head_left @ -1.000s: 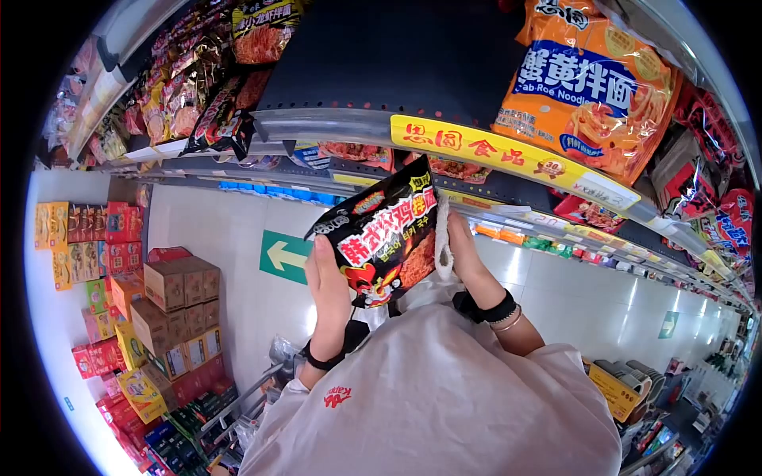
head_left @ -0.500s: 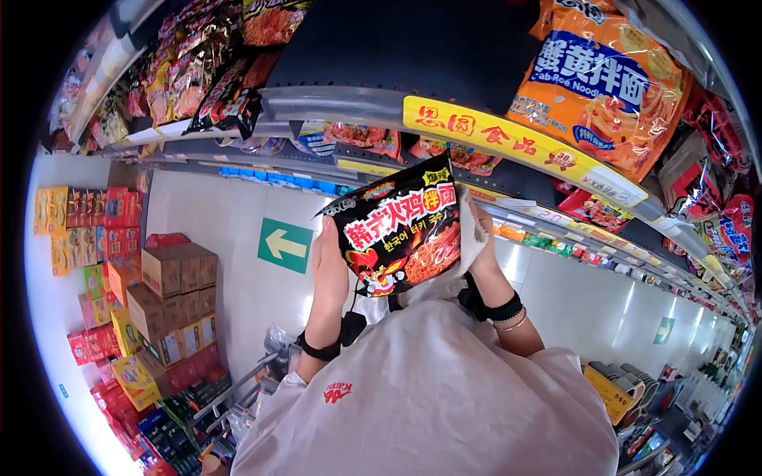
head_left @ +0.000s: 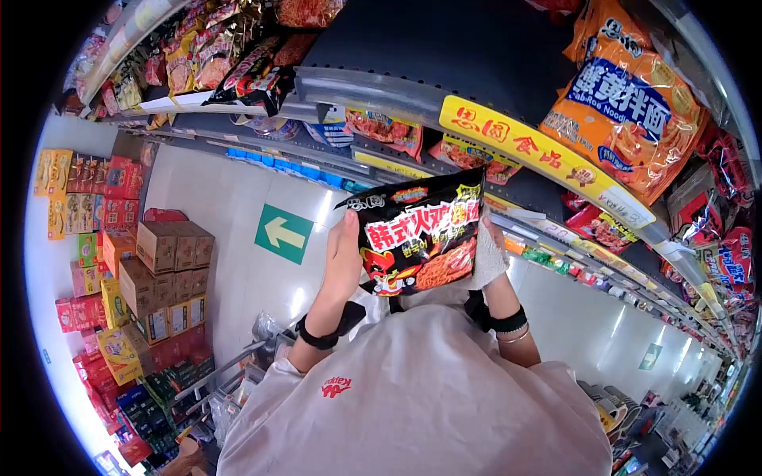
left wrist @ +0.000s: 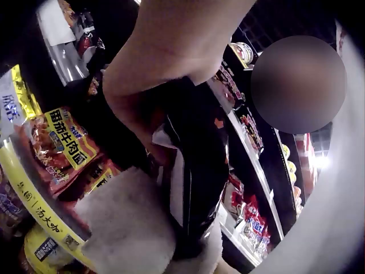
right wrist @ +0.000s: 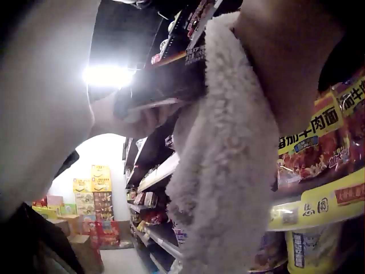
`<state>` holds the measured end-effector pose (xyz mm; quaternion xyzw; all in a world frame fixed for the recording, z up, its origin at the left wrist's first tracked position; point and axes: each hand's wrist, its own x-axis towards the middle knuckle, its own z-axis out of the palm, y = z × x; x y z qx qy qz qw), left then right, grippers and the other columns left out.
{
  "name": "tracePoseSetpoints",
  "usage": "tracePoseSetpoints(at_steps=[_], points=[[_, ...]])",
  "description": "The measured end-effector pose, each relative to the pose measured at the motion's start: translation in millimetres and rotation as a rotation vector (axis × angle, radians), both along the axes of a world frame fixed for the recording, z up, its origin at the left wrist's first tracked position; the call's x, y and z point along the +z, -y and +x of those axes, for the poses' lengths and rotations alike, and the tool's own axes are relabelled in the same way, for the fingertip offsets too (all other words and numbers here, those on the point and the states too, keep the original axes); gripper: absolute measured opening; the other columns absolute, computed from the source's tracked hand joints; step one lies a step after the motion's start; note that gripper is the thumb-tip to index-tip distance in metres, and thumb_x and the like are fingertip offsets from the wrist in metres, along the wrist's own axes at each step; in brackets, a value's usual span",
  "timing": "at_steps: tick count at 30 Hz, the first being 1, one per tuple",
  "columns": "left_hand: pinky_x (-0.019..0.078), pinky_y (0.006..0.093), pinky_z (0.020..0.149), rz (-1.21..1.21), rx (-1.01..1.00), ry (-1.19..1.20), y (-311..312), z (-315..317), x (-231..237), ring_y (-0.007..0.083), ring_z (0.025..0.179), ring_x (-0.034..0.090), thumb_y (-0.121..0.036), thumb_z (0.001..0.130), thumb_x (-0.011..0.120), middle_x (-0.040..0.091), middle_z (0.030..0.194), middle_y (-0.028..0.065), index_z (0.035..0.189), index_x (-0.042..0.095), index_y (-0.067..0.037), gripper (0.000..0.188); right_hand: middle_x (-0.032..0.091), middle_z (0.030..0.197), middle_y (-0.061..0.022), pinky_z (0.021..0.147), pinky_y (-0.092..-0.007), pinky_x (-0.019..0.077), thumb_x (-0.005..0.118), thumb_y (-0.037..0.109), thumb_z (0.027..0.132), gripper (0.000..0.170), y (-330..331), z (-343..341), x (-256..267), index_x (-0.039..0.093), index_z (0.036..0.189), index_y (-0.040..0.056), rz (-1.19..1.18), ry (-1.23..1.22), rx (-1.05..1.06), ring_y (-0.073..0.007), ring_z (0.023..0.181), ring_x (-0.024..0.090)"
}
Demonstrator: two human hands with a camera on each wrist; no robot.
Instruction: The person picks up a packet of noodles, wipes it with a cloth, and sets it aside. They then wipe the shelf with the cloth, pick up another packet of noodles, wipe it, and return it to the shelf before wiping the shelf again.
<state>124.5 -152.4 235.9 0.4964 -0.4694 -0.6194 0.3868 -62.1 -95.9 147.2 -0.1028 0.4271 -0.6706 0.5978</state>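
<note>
A black packet of instant noodles (head_left: 425, 238), with red and white lettering and a picture of noodles, is held in front of the chest in the head view. My left hand (head_left: 343, 258) grips its left side, thumb near the upper corner. At the right edge, my right hand (head_left: 493, 231) holds the packet together with a fluffy white cloth (head_left: 489, 270). That cloth partly hides the right fingers. In the left wrist view the packet (left wrist: 199, 165) appears dark and edge-on below the left hand (left wrist: 165, 63). The cloth (right wrist: 228, 148) fills the middle of the right wrist view.
Ahead runs a shelf edge with a yellow label strip (head_left: 516, 143). An orange noodle bag (head_left: 627, 111) stands on that shelf at right, and black noodle packets (head_left: 258, 75) lie at left. Stacked cartons (head_left: 163, 270) and a metal cart (head_left: 226, 369) are at the left.
The packet has moved right in the head view and turned its front more squarely to the camera, both hands moving with it. The shelf has shifted right in view, and more cloth shows beside the packet.
</note>
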Motion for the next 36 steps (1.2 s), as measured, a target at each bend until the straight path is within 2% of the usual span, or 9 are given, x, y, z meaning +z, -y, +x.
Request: tracePoseSetpoints(at_steps=[5,8,11,17,19,21,24,31,36], points=[[0.0451,0.0231,0.073,0.169,0.162,-0.180,6,5,-9,0.0112,0.077,0.059,-0.042,0.092,0.030,0.062,0.089,0.0091,0.097,0.056,0.003,0.052,0.053,0.071,0.0017,0.055,-0.0200,0.0369,0.053,0.027,0.086,0.026,3,0,-1,0.059,0.077,0.0037,0.009,-0.577,-0.039,-0.0051,0.063,0.046],[0.0456,0.0232,0.072,0.179,0.239,-0.183,8,13,-11,0.0113,0.076,0.059,-0.043,0.091,0.033,0.062,0.088,0.0088,0.096,0.056,0.003,0.052,0.055,0.070,0.0005,0.054,-0.0203,0.0383,0.051,0.031,0.086,0.030,0,-21,-5,0.060,0.080,0.0030,0.168,-0.403,-0.013,-0.0067,0.062,0.049],[0.0455,0.0233,0.071,0.145,0.268,-0.147,11,25,-14,0.0113,0.074,0.059,-0.043,0.091,0.033,0.062,0.087,0.0082,0.095,0.056,0.003,0.051,0.058,0.079,-0.0035,0.061,-0.0226,0.0441,0.048,0.031,0.087,0.030,-1,-23,11,0.057,0.092,0.0032,0.016,-0.127,-0.133,-0.0088,0.071,0.056],[0.0415,0.0299,0.064,-0.189,0.174,0.285,-1,17,3,0.0154,0.065,0.052,-0.031,0.092,0.034,0.060,0.076,0.0115,0.086,0.054,0.006,0.043,0.055,0.106,-0.0107,0.083,-0.0313,0.0426,0.033,0.029,0.091,0.037,-19,-6,10,0.051,0.106,0.0009,-0.037,-0.243,-0.269,-0.0195,0.098,0.053],[0.0388,0.0364,0.056,-0.338,0.014,0.501,-2,22,-12,0.0259,0.056,0.050,-0.027,0.089,0.040,0.053,0.063,0.0206,0.075,0.052,0.007,0.039,0.049,0.114,-0.0173,0.088,-0.0334,0.0386,0.038,0.030,0.089,0.044,-31,-2,8,0.044,0.115,-0.0048,-0.049,-0.858,0.131,-0.0253,0.103,0.050],[0.0344,0.0416,0.049,-0.369,-0.094,0.534,-8,21,-26,0.0392,0.054,0.048,-0.023,0.085,0.046,0.047,0.057,0.0252,0.060,0.045,0.007,0.039,0.043,0.120,-0.0232,0.095,-0.0412,0.0310,0.036,0.036,0.088,0.050,-30,21,-2,0.047,0.111,-0.0064,-0.229,-1.035,0.158,-0.0350,0.111,0.043],[0.0350,0.0417,0.046,-0.422,-0.175,0.567,-10,7,-14,0.0398,0.050,0.047,-0.023,0.084,0.049,0.047,0.054,0.0236,0.061,0.045,0.006,0.037,0.043,0.117,-0.0251,0.096,-0.0551,0.0217,0.035,0.046,0.085,0.055,-1,31,45,0.051,0.088,-0.0070,-0.672,-1.518,0.186,-0.0413,0.115,0.037],[0.0413,0.0383,0.047,-0.792,-0.449,0.746,-8,5,19,0.0323,0.050,0.052,-0.024,0.080,0.055,0.052,0.056,0.0153,0.086,0.053,0.004,0.028,0.047,0.109,-0.0238,0.096,-0.0516,0.0241,0.040,0.037,0.080,0.047,25,22,51,0.051,0.094,-0.0075,-0.541,-1.375,-0.021,-0.0410,0.105,0.043],[0.0400,0.0392,0.047,-0.685,-0.415,0.645,-13,11,19,0.0353,0.052,0.052,-0.023,0.082,0.052,0.049,0.055,0.0185,0.076,0.054,0.007,0.030,0.054,0.098,-0.0204,0.090,-0.0499,0.0297,0.043,0.032,0.076,0.043,30,5,34,0.055,0.092,-0.0055,-0.449,-1.342,-0.054,-0.0377,0.097,0.047]])
